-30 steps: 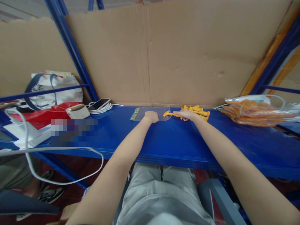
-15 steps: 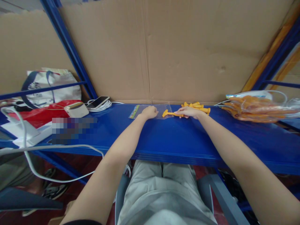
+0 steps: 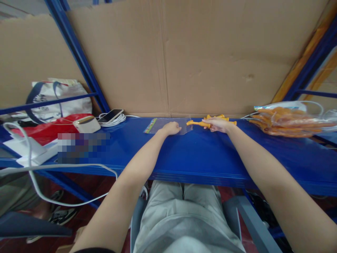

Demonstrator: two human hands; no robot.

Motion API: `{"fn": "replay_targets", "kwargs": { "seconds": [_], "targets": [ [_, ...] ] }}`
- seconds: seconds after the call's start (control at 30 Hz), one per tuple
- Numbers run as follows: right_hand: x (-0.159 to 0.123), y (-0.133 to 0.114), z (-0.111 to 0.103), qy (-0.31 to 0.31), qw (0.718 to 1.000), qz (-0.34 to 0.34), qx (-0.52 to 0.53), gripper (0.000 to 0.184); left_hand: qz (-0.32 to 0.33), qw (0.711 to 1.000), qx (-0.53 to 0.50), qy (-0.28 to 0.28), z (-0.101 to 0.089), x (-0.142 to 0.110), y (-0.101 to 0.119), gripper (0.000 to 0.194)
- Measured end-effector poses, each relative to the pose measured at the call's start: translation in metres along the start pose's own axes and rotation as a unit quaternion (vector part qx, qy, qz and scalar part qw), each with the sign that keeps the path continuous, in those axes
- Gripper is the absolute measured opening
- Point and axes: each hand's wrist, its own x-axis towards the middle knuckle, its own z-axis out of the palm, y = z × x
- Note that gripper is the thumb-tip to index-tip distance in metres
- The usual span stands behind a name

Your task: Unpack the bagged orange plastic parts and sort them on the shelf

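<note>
A clear plastic bag (image 3: pixel 155 126) with a colourful printed strip at its left end lies flat on the blue shelf (image 3: pixel 189 158). My left hand (image 3: pixel 171 129) rests on its middle with the fingers curled in, closed on the film. In my right hand (image 3: pixel 218 124) is an orange plastic toy hammer (image 3: pixel 198 123), gripped by its handle. The hammer's far end points left, over the bag's right end. Similar orange pieces (image 3: pixel 216 116) lie in a pile behind my right hand, partly hidden by it.
At right sits a clear bag full of orange pieces (image 3: pixel 286 121). Along the left lie a phone (image 3: pixel 112 115) on a coiled white cable, a red bag (image 3: pixel 58 130), a white box (image 3: pixel 86 124) and a canvas tote (image 3: pixel 60 103). A cardboard sheet (image 3: pixel 205 59) stands behind the shelf.
The toy hammer has turned in my right hand, and its head has shifted slightly right and up. My right hand is a little farther back; my left hand has slid slightly right.
</note>
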Motion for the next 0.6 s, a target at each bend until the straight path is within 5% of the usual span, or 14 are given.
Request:
{"fn": "replay_targets", "kwargs": {
  "seconds": [0.2,0.37,0.6],
  "targets": [
    [-0.004,-0.002,0.002,-0.014,1.0,0.006,-0.011,0.019,-0.029,0.999,0.036,0.028,-0.004,-0.004,0.0,0.055],
    [-0.007,-0.007,0.012,0.002,0.997,-0.005,-0.071,0.018,0.029,0.998,0.01,0.049,-0.004,-0.006,0.007,0.05],
    [-0.004,-0.006,0.019,0.017,0.994,-0.024,-0.105,0.02,0.049,0.999,-0.001,0.009,0.003,-0.005,0.018,0.037]
  ]
}}
